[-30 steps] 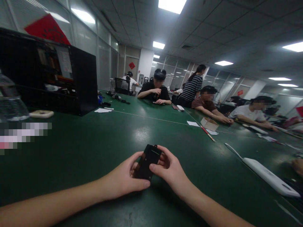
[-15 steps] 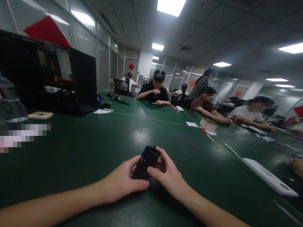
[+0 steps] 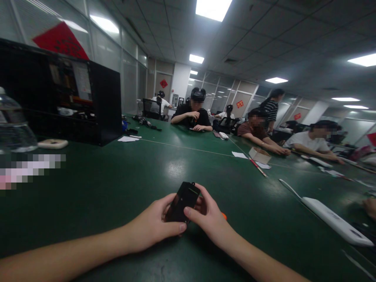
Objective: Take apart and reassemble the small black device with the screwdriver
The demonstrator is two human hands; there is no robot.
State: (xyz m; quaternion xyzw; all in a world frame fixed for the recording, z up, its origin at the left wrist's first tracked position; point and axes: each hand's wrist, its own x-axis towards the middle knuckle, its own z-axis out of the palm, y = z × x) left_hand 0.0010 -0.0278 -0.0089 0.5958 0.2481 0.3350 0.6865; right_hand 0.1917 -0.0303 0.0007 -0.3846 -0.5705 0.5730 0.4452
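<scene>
Between my hands, above the near part of the green table (image 3: pixel 123 184), is a small black rectangular box (image 3: pixel 182 200) with a little tab on its top edge and a thin pale line near that end. My left hand (image 3: pixel 152 223) wraps its left side and lower end, thumb along the bottom edge. On the right side, my right hand (image 3: pixel 207 211) grips it with the thumb pressed on its face. The fingers behind the box are mostly hidden. An orange thing (image 3: pixel 224 216) peeks out beside my right hand, largely covered by it.
An open black computer case (image 3: pixel 108 105) stands at the left, behind a clear plastic bottle (image 3: pixel 14 125). A white power strip (image 3: pixel 335 221) with its cable lies at the right. Farther off are a small cardboard box (image 3: pixel 260 155) and paper (image 3: pixel 239 155). Several people sit around the table.
Both hands keep the same grip on the black box. The view has shifted very slightly. In the background, a standing person in a striped shirt has moved to the right.
</scene>
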